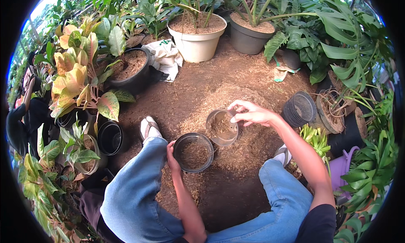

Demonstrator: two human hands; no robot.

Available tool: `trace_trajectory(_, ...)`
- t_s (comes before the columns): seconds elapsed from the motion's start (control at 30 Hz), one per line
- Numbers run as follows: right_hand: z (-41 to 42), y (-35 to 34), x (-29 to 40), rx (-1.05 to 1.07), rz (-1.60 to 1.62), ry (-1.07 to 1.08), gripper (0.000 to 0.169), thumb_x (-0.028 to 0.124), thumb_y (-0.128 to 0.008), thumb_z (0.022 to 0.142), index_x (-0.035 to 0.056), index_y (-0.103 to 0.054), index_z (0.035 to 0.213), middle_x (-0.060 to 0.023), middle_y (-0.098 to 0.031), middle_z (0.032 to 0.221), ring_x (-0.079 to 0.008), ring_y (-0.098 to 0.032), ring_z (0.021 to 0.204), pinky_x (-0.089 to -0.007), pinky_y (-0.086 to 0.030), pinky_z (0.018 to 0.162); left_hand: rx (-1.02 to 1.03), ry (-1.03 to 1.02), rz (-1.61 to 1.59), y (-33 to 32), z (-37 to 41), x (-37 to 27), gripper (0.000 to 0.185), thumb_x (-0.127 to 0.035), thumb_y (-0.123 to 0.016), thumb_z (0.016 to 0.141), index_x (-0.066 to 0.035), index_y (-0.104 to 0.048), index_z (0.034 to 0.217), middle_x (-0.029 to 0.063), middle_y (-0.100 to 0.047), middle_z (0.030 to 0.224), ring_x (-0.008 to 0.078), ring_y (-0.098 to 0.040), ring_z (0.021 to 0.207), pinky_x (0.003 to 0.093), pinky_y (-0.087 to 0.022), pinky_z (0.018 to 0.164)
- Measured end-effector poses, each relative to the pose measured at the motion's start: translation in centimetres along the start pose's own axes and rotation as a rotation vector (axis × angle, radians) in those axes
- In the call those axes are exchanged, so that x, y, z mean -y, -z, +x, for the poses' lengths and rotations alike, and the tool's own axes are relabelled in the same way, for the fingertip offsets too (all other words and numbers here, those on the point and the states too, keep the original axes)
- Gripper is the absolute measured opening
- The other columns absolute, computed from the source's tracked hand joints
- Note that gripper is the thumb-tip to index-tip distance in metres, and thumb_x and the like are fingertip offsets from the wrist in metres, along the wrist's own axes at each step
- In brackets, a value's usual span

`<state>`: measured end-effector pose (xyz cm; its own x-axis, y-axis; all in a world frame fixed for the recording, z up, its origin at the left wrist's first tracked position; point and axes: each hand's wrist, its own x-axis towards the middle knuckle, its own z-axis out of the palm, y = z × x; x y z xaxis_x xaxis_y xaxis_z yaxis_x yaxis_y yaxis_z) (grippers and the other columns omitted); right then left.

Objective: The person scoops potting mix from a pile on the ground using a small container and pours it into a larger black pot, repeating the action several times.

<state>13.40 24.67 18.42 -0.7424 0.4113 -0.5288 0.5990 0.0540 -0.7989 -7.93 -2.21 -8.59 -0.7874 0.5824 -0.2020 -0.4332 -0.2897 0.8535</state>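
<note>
My left hand [173, 157] grips the left side of a round black plastic plant pot [211, 148], which has brown growing mix inside. In my right hand [253, 114] is a smaller, dirt-marked plastic pot [228, 138], tilted, with fingers on its rim and some loose mix in it. The small pot is beside the black pot's upper right edge, over a spread pile of loose tan potting mix [253, 151] on the ground. Whether the two pots touch, I cannot tell.
Nested black pots [297, 109] lie at the right, near a purple container [340, 171]. A large white planter [197, 46], a grey planter [250, 38] and a crumpled white sack [164, 57] stand ahead. Leafy plants line both sides; an empty black pot [110, 138] is left. Another person [28, 122] is at far left.
</note>
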Motion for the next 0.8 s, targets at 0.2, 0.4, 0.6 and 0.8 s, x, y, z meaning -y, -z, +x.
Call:
trace_trajectory(0.2,2.4,-3.6,1.3,-0.049,-0.612,0.241,0.074,0.051,-0.083,0.081,0.0130,-0.055,0.138,-0.0221,-0.058,0.128,-0.0366,-0.060,0.120,-0.0501,-0.052,0.096,0.004,0.026,-0.026,-1.3,-0.4,-0.2,0.033,-0.025,-0.042,0.105,-0.008,-0.063,0.125,0.0049,-0.066,0.123,0.0170,-0.060,0.118,0.0323,-0.043,0.107)
trace_trajectory(0.4,1.5,-8.6,5.0,-0.001,-0.687,0.110,0.075,0.048,-0.081,0.083,0.0127,-0.051,0.142,-0.0244,-0.050,0.134,-0.0396,-0.057,0.127,-0.0503,-0.051,0.103,0.017,-0.003,0.022,-0.4,-0.3,-0.6,0.034,-0.028,-0.042,0.107,-0.010,-0.061,0.129,0.0040,-0.066,0.125,0.0170,-0.061,0.118,0.0333,-0.045,0.106)
trace_trajectory(0.6,2.1,-10.8,4.2,0.010,-0.788,0.219,0.077,0.042,-0.084,0.083,0.0089,-0.050,0.144,-0.0304,-0.042,0.141,-0.0481,-0.049,0.134,-0.0550,-0.048,0.109,0.044,-0.007,0.012,-0.6,-0.2,-0.4,0.036,-0.029,-0.042,0.107,-0.010,-0.060,0.130,0.0044,-0.065,0.127,0.0177,-0.060,0.121,0.0341,-0.045,0.107)
trace_trajectory(0.8,1.9,-12.1,5.2,0.072,-0.810,0.222,0.088,0.036,-0.084,0.085,0.0023,-0.040,0.154,-0.0468,-0.026,0.149,-0.0679,-0.037,0.136,-0.0667,-0.034,0.119,0.041,-0.002,0.009,-0.9,-0.5,-0.8,0.036,-0.029,-0.042,0.107,-0.008,-0.060,0.130,0.0058,-0.065,0.129,0.0187,-0.060,0.122,0.0345,-0.043,0.109)
